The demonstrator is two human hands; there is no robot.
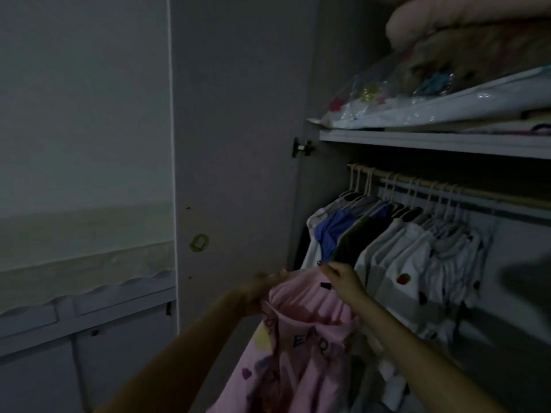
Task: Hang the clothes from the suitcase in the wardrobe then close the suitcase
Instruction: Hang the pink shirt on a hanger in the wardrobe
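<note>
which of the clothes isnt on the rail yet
The pink garment, held up by both hands below the rail; the white, blue and dark ones hang on hangers.

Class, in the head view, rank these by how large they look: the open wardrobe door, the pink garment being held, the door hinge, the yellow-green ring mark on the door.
1. open wardrobe door
2. pink garment, though nearness to the camera enlarges it
3. and 4. door hinge and yellow-green ring mark look alike, unranked
</note>
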